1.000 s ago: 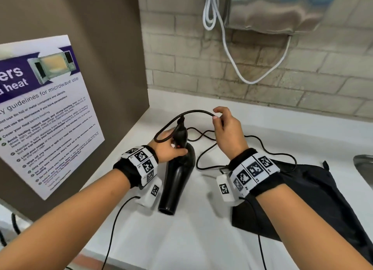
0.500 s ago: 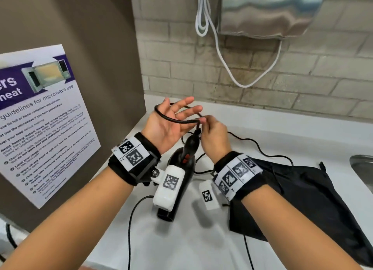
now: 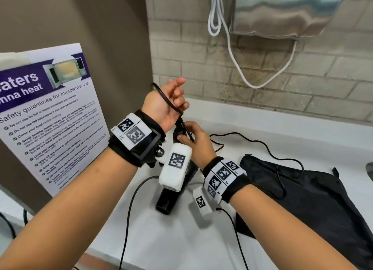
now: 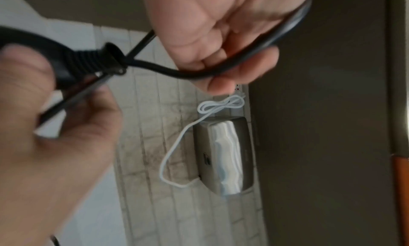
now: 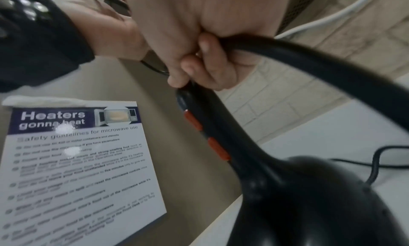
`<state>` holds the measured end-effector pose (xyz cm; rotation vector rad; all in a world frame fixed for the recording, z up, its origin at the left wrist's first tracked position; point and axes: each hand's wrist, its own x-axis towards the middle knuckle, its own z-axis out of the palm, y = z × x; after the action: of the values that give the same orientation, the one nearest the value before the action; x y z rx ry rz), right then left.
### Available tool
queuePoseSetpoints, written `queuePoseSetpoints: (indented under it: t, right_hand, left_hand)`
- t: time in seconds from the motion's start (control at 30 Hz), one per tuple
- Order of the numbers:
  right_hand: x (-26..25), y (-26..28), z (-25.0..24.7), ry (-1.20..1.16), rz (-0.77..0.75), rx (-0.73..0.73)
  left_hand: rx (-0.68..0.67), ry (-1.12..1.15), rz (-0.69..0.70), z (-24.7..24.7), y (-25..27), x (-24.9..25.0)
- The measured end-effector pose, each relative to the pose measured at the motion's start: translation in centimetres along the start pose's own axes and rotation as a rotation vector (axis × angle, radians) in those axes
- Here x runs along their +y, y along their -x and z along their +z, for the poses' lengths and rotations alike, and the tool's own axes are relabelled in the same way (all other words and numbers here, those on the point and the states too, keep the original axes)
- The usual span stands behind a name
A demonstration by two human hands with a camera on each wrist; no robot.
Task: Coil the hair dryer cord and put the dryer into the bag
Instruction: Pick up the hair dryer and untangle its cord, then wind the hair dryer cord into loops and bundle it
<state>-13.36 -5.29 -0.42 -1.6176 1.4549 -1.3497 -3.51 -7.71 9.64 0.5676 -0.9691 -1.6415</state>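
The black hair dryer (image 3: pixel 171 199) lies on the white counter (image 3: pixel 181 239), nozzle toward me, partly hidden by my left wrist camera. In the right wrist view the dryer (image 5: pixel 287 197) shows two red switches. My left hand (image 3: pixel 171 100) is raised, palm toward me, with the black cord (image 3: pixel 163 96) looped round it and its fingers curled over the cord (image 4: pixel 221 71). My right hand (image 3: pixel 191 140) sits just below, pinching the cord at the top end of the handle. More cord (image 3: pixel 262 144) trails over the counter onto the black bag (image 3: pixel 312 209), which lies flat at the right.
A microwave safety poster (image 3: pixel 50 118) leans on the brown panel at the left. A steel towel dispenser (image 3: pixel 282 11) and a hanging white cable (image 3: pixel 238 67) are on the brick wall behind. A sink edge (image 3: pixel 370 168) shows at the far right.
My left hand has left the dryer, risen and turned palm up, and the cord is now looped round it. My right hand has dropped to the handle's top end.
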Motion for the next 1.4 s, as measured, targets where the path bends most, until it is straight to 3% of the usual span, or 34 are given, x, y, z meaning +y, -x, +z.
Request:
queuePoseSetpoints:
  t: [0.13,0.23,0.37,0.47,0.57,0.63,0.8,0.87,0.97,1.03,1.1,1.2,1.4]
  right_hand:
    - [0.2,-0.3,0.4,-0.028,0.01,0.089]
    - [0.5,-0.3,0.5,0.01,0.012,0.102]
    - [0.4,-0.4,0.4,0.0,0.039,0.109]
    - [0.6,0.2,0.0,0.055,-0.016,0.044]
    - [1.6,1.6,-1.2,0.222,-0.063,-0.06]
    - [2.6,2.9,-2.5,0.305,0.002,-0.165]
    - [4.1,6.2,-6.1,0.422,-0.013,-0.263]
    - [4.2,6.8,-7.1,0.529,-0.164,-0.245]
    - [2.7,6.2,-8.1,0.654,-0.569,-0.103]
    - [1.0,4.8,-8.4,0.628,-0.706,-0.05]
    - [-1.3,3.3,-8.5,0.571,-0.753,0.0]
    - [-4.0,0.8,-8.2,0.519,-0.717,0.023]
    - [-5.2,-3.7,-7.0,0.445,-0.554,0.043]
  left_hand:
    - [0.155,-0.272,0.174,-1.5,0.5,-2.4]
    - [0.054,-0.42,0.291,-3.0,1.7,-4.3]
    - [-0.102,-0.596,0.35,-2.6,2.1,-5.1]
    - [0.035,-0.751,0.43,-1.6,1.1,-4.5]
    - [0.189,-0.634,0.37,-1.6,-0.8,-3.8]
    - [0.237,-0.514,0.29,-1.8,-1.9,-3.2]
    - [0.205,-0.274,0.143,-2.7,-3.2,-2.1]
    - [0.199,-0.276,0.155,-2.6,-3.2,-2.3]
    - [0.195,-0.352,0.177,-1.9,-3.0,-2.7]
    - [0.137,-0.398,0.145,-1.6,-3.0,-2.8]
    - [0.011,-0.463,0.073,-1.5,-3.2,-2.7]
    - [-0.143,-0.511,-0.061,-0.9,-3.1,-2.1]
    - [-0.305,-0.622,-0.205,-0.6,-2.7,-1.4]
